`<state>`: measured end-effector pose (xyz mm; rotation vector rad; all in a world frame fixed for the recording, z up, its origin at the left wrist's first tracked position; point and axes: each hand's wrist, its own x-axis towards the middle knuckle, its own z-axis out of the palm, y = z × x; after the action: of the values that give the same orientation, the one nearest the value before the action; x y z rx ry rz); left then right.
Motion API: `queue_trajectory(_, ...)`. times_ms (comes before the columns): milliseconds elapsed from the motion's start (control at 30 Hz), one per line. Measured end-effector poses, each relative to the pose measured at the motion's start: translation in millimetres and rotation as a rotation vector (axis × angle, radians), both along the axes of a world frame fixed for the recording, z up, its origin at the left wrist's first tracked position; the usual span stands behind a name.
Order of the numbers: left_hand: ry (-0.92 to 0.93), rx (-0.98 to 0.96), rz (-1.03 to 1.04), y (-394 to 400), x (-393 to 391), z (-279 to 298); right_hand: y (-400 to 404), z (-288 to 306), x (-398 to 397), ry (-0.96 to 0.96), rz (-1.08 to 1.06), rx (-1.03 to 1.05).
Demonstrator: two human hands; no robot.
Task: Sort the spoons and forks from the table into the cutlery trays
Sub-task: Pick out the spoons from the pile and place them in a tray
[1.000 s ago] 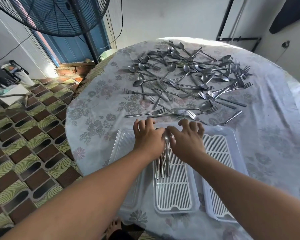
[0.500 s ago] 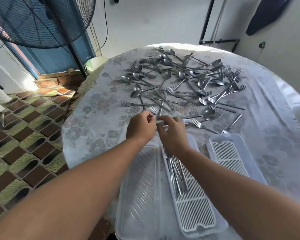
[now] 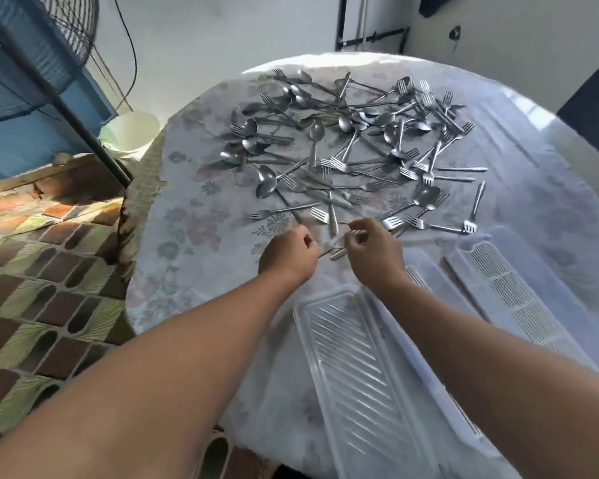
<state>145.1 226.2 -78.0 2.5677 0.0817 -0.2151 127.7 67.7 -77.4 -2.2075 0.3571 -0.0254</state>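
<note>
1. My left hand (image 3: 288,252) is curled into a loose fist at the near edge of the cutlery pile, thumb against fingers, pinching one end of a thin metal handle (image 3: 336,252) that lies on the counter (image 3: 201,233).
2. My right hand (image 3: 372,252) sits just beside the left one, fingers bent, pinching at cutlery between the two hands; motion blur hides which piece it holds.
3. The heap of spoons and forks (image 3: 353,146) spreads out beyond both hands, toward the far side of the counter, the pieces crossing and overlapping one another.
4. The nearest loose pieces are a fork (image 3: 274,211) just beyond my left hand, tines pointing left, and another fork (image 3: 429,225) just beyond my right hand.
5. One more fork (image 3: 474,210) lies alone farther to the right of my right hand, tines toward me.
6. A clear ridged tray (image 3: 357,375) lies below my right forearm, nearer to me than both hands; nothing shows inside it.
7. A white slotted tray (image 3: 512,299) lies to the right of my right arm; its visible part holds no cutlery.
8. Another tray (image 3: 426,271) lies between those two, mostly hidden by my right arm, so I cannot tell its contents.
9. A flowered cloth covers the counter under everything.
</note>
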Motion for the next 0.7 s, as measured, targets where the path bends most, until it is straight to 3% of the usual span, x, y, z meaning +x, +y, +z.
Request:
queue_trajectory(233,-0.071,0.158,-0.157,-18,34,-17,-28,-5,29,0.021,-0.105,0.018)
queue_trajectory(467,0.076,0.250,-0.193,-34,47,-30,-44,-4,39,0.040,-0.086,0.027)
queue_trajectory(567,-0.019,0.195,-0.085,-28,55,-25,-37,-2,48,0.024,-0.045,0.021)
queue_trajectory(700,0.014,0.015,0.185,-5,75,-16,-12,-1,63,0.026,0.014,0.025)
